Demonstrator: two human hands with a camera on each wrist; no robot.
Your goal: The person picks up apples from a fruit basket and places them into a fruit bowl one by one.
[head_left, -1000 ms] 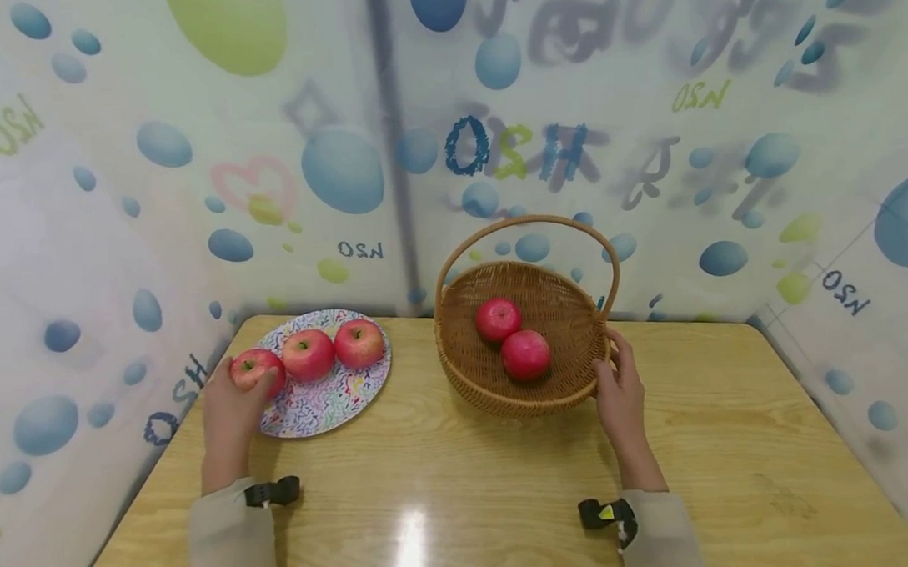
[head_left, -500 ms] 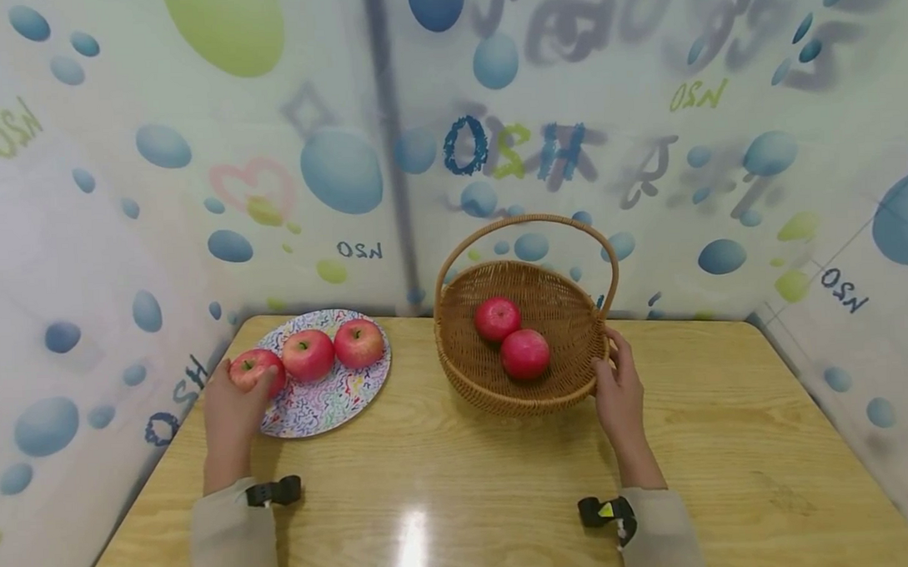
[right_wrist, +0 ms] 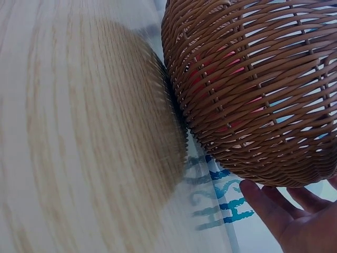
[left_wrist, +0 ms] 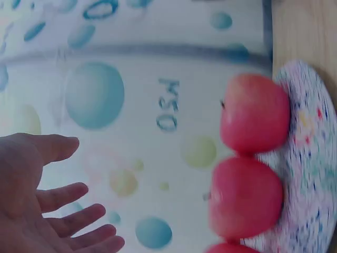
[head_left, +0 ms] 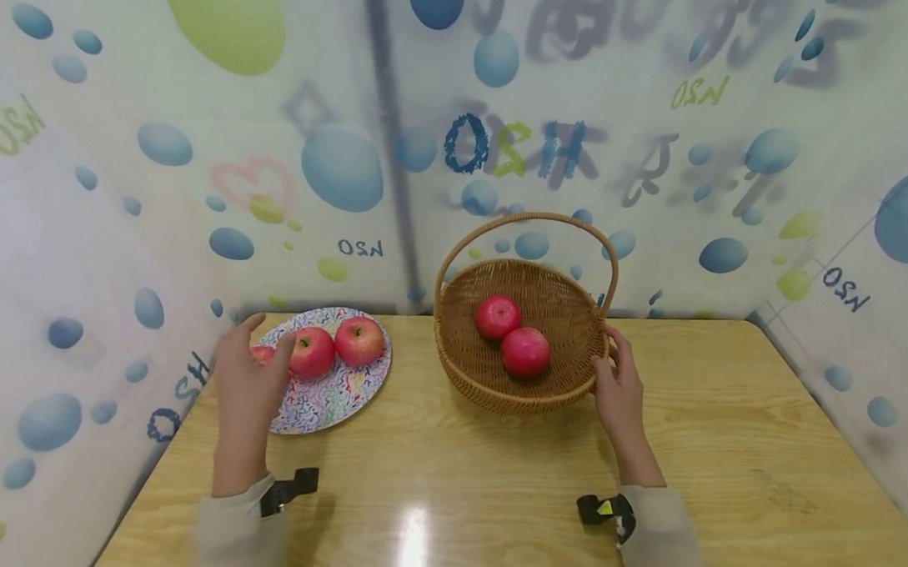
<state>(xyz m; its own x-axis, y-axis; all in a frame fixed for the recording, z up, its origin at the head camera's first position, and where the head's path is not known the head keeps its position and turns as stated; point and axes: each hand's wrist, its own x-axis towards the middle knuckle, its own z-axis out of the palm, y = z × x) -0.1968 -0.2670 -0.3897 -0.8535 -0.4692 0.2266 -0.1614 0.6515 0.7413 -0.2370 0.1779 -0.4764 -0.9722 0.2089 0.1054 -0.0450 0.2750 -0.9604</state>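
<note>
My left hand [head_left: 249,376] hovers over the left side of a patterned plate [head_left: 331,417], fingers spread and holding nothing; the left wrist view shows the hand [left_wrist: 47,205] apart from the fruit. Three red apples lie in a row on the plate: a right one [head_left: 359,341], a middle one [head_left: 311,353] and a left one [head_left: 262,354] mostly hidden behind my hand. My right hand [head_left: 620,394] grips the right rim of a wicker basket [head_left: 468,383] with a hoop handle. Inside the basket lie two red apples, one farther back [head_left: 498,318] and one nearer [head_left: 526,353].
Everything stands on a light wooden table [head_left: 461,483] against walls of printed sheeting [head_left: 327,96]. The basket's handle [head_left: 527,217] arches up at the back. A dark strap device [head_left: 288,491] sits on my left wrist, and another [head_left: 606,512] on my right.
My left hand has let go of the left apple and risen off it, shifting slightly right, with the fingers opened. The right hand and the basket have not visibly moved.
</note>
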